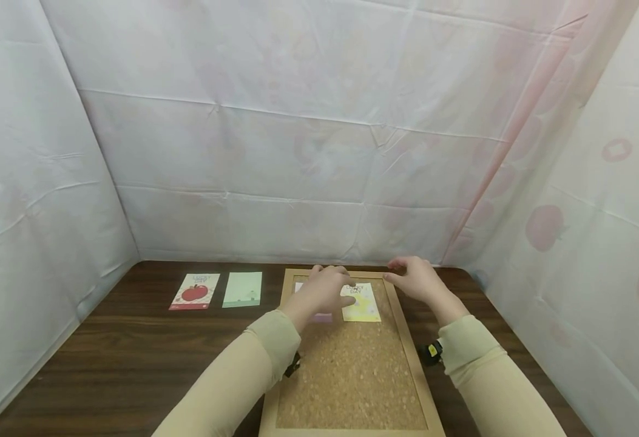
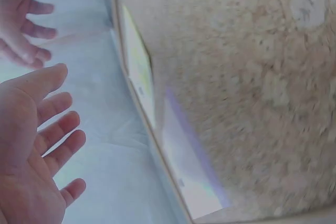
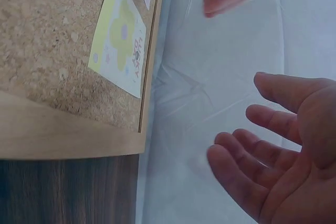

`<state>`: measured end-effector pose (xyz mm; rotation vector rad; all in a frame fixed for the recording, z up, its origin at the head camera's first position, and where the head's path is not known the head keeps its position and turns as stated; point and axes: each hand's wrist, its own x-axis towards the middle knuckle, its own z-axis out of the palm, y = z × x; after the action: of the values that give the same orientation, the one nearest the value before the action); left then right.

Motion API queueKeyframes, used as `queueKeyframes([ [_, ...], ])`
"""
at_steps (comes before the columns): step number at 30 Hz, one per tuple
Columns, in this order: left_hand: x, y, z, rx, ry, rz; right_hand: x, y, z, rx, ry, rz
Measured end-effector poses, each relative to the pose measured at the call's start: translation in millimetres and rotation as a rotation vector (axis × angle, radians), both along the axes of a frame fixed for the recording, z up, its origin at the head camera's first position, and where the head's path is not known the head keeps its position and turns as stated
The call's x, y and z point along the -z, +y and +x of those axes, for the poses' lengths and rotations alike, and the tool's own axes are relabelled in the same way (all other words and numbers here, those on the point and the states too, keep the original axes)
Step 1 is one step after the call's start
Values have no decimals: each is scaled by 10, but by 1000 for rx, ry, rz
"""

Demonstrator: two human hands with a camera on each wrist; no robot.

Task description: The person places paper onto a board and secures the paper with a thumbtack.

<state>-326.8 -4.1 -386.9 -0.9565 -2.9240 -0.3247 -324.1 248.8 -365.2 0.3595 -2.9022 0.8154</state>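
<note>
- left hand (image 1: 323, 294): above the upper part of the board, fingers apart and loosely bent, thumb parted from them; in the head view it covers most of the purple-edged card and reaches across the near edge of the yellow card.
- right hand (image 1: 417, 278): beside the board's upper right corner, fingers gently curved, gap between thumb and fingers; the two hands are apart from each other.
- cork board (image 1: 352, 376): flat on the table, long sides running away from the person, with a pale wooden frame (image 1: 415, 364).
- yellow card (image 3: 121, 38): on the cork, upper right area, just inside the frame; yellow flower with a purple centre, "lucky day" lettering, a small dark spot by the lettering, too small to identify.
- purple-edged card (image 2: 186, 163): on the cork, left of the yellow card; pale face, purple band along its lower edge.
- red apple card (image 1: 195, 292): on the table, left of the board; red band below the apple.
- pale green card (image 1: 243, 288): on the table, between the apple card and the board.
- table (image 1: 117, 358): dark brown wood grain.
- fabric backdrop (image 1: 275, 133): whitish, creased, faint pink and red print.
- sleeves (image 1: 232, 382): pale, cuffs rolled.
</note>
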Motion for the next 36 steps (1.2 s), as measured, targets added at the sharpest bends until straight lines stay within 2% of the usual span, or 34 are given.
queueKeyframes([
  [8,-196,-160,70,17,78,56,8,63,114,-24,-89,-85],
  [14,-260,-363,81,18,148,98,75,121,170,-18,-133,-105],
  [19,-307,-534,56,-12,209,98,136,179,235,-9,-179,-110],
  [29,-439,-912,49,-75,218,143,323,308,353,4,-242,-73],
  [36,-511,-1191,-7,-133,253,140,412,378,424,10,-289,-75],
])
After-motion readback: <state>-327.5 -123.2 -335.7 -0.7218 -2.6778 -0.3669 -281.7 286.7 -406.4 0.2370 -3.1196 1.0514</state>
